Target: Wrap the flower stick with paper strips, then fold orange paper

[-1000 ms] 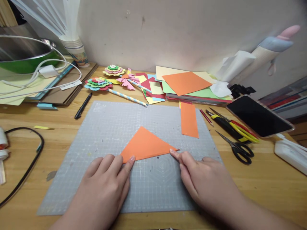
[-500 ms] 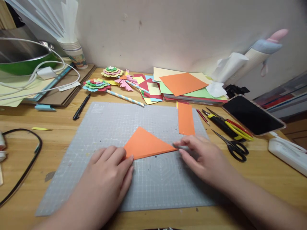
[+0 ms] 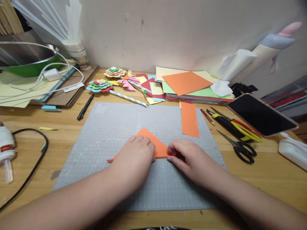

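Note:
A folded triangle of orange paper (image 3: 157,145) lies on the grey cutting mat (image 3: 96,140), its folded edge toward me and one peak pointing away. My left hand (image 3: 137,156) presses down over its middle, fingers curled and the thumb at the near edge. That hand hides part of the triangle, and only a thin orange tip shows to its left. At the right corner, my right hand (image 3: 185,156) pinches the paper between thumb and fingers. An orange paper strip (image 3: 190,119) lies on the mat just beyond my right hand.
Scissors (image 3: 240,148), a utility knife (image 3: 226,124) and a phone (image 3: 261,115) lie to the right. Behind the mat are paper flowers (image 3: 99,85) and a stack of coloured sheets (image 3: 187,83). On the left are a black pen (image 3: 85,107) and a glue gun (image 3: 6,147) with its cord.
My left hand has slid right along the folded edge, from the left corner to the middle of the triangle. The right hand still pinches the right corner. The view has shifted slightly.

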